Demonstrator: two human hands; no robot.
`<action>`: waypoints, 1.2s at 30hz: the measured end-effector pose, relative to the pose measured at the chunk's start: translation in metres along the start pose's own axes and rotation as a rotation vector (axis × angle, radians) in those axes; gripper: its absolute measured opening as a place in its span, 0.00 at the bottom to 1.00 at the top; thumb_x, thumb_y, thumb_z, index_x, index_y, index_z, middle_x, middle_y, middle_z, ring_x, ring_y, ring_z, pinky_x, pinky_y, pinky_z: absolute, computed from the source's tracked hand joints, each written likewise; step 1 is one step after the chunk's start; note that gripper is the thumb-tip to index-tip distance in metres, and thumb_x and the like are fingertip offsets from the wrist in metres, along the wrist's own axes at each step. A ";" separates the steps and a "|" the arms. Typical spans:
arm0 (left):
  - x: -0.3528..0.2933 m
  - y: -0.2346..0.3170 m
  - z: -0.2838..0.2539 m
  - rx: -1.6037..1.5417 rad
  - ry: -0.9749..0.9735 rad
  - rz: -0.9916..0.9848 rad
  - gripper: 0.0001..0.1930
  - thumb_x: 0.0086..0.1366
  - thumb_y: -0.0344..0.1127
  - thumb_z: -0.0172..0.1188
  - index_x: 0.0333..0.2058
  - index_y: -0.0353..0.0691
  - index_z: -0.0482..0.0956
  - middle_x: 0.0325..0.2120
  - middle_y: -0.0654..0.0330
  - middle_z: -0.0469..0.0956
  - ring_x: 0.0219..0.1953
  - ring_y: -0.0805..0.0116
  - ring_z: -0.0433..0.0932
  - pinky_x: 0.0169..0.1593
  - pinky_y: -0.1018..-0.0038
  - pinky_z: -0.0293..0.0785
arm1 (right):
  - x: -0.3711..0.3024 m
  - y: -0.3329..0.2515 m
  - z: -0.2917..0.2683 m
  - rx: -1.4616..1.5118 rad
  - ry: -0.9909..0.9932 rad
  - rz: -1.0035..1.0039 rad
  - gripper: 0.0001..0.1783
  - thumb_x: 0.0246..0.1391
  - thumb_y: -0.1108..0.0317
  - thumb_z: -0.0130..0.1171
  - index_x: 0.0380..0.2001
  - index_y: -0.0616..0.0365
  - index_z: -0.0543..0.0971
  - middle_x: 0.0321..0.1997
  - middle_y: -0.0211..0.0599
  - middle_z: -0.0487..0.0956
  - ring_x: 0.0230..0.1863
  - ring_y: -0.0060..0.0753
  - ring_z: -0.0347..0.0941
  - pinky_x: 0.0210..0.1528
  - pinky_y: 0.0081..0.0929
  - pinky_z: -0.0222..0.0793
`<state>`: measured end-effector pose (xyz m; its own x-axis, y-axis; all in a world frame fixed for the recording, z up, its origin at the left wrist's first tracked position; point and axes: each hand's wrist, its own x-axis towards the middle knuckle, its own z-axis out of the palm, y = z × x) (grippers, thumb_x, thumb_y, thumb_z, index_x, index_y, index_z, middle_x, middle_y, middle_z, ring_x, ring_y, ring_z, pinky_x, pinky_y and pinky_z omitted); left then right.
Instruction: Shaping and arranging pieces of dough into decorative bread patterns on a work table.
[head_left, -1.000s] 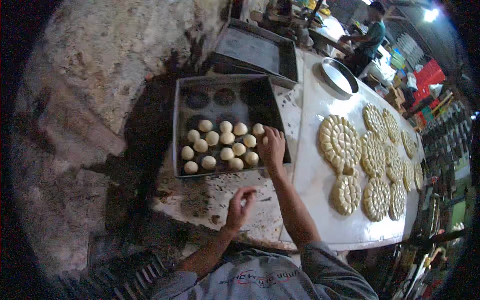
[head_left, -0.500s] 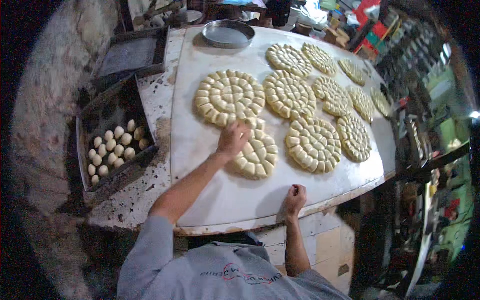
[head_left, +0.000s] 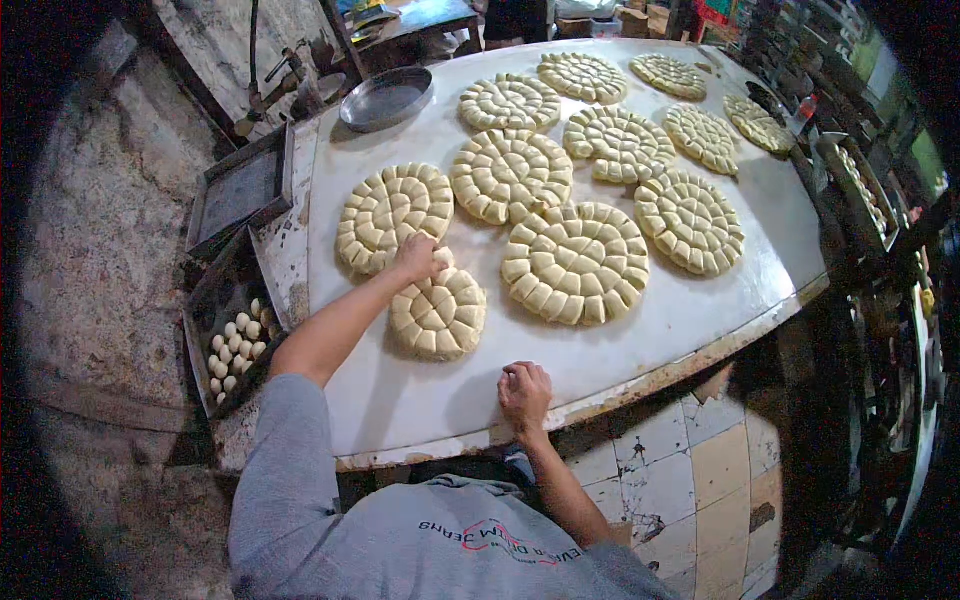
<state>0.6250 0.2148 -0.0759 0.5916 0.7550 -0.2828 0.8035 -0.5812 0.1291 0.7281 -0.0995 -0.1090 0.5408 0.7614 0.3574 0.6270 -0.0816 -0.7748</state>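
Note:
My left hand (head_left: 420,257) is closed at the joint between two pale rounds of scored dough, its fingertips pinching a small dough piece there. Just beyond it lies the larger left dough round (head_left: 392,212); on the near side is a smaller one (head_left: 438,318). Both are made up of several wedge-like pieces in rings. My right hand (head_left: 525,398) is curled just above the tabletop near its front edge, apart from the dough; whatever its palm may hold is hidden. Closest to it is a big dough round (head_left: 575,265).
Several more dough rounds (head_left: 690,222) cover the white table (head_left: 640,375). A round metal pan (head_left: 387,98) stands at the far left corner. Beside the left edge are a dark tray with dough balls (head_left: 238,340) and another rectangular tray (head_left: 240,190). Racks (head_left: 880,220) line the right.
The view has shifted, so the table and dough sit differently in the picture. My left hand remains at the joint of the two left rounds. My right hand stays curled near the front edge.

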 end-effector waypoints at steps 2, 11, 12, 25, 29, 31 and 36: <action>-0.015 0.009 0.001 0.138 0.334 0.200 0.22 0.46 0.42 0.63 0.40 0.40 0.69 0.39 0.50 0.71 0.45 0.52 0.70 0.47 0.59 0.66 | 0.001 0.003 -0.001 -0.021 -0.012 -0.012 0.05 0.39 0.72 0.57 0.25 0.55 0.74 0.30 0.35 0.74 0.34 0.39 0.69 0.38 0.34 0.64; 0.029 -0.046 -0.036 -0.877 0.989 0.274 0.19 0.49 0.34 0.63 0.39 0.39 0.66 0.30 0.52 0.73 0.34 0.52 0.72 0.38 0.65 0.67 | -0.002 -0.009 0.012 -0.048 -0.105 -0.071 0.06 0.38 0.71 0.58 0.25 0.54 0.74 0.30 0.32 0.74 0.34 0.38 0.69 0.39 0.33 0.63; 0.030 -0.032 -0.050 -0.770 1.058 0.160 0.19 0.50 0.34 0.63 0.39 0.38 0.66 0.29 0.53 0.73 0.34 0.54 0.72 0.38 0.67 0.67 | -0.003 -0.006 0.009 -0.058 -0.092 -0.059 0.06 0.38 0.71 0.58 0.25 0.54 0.75 0.30 0.32 0.74 0.34 0.38 0.69 0.39 0.33 0.63; -0.217 0.014 0.019 -1.131 -0.181 0.461 0.23 0.47 0.39 0.66 0.41 0.36 0.71 0.32 0.58 0.75 0.37 0.70 0.73 0.42 0.73 0.70 | -0.022 -0.098 0.029 1.068 -0.449 0.610 0.31 0.58 0.45 0.39 0.57 0.53 0.59 0.51 0.37 0.69 0.50 0.32 0.63 0.52 0.39 0.59; -0.271 -0.015 0.052 -1.036 -0.141 0.240 0.34 0.41 0.41 0.70 0.47 0.39 0.67 0.33 0.56 0.75 0.37 0.70 0.73 0.41 0.74 0.70 | -0.048 -0.112 0.056 0.507 -0.654 0.467 0.18 0.54 0.64 0.54 0.44 0.64 0.72 0.37 0.32 0.75 0.38 0.23 0.69 0.43 0.20 0.64; -0.287 -0.044 0.047 -0.987 -0.433 0.154 0.34 0.39 0.45 0.72 0.45 0.38 0.68 0.34 0.56 0.74 0.36 0.71 0.73 0.40 0.73 0.71 | -0.033 -0.104 0.051 0.320 -0.420 0.496 0.13 0.56 0.65 0.51 0.39 0.64 0.74 0.31 0.33 0.76 0.34 0.21 0.68 0.37 0.22 0.65; -0.319 -0.074 0.099 -0.717 0.026 0.289 0.37 0.40 0.50 0.71 0.47 0.37 0.69 0.36 0.53 0.73 0.40 0.62 0.71 0.46 0.68 0.67 | -0.010 -0.013 0.001 0.320 -0.199 0.251 0.15 0.54 0.59 0.53 0.39 0.60 0.70 0.33 0.35 0.71 0.34 0.28 0.66 0.39 0.27 0.64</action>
<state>0.3706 -0.0134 -0.0896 0.7786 0.6153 -0.1234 0.4588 -0.4240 0.7808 0.7137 -0.1056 -0.1028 0.5160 0.8548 0.0550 0.2682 -0.1002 -0.9581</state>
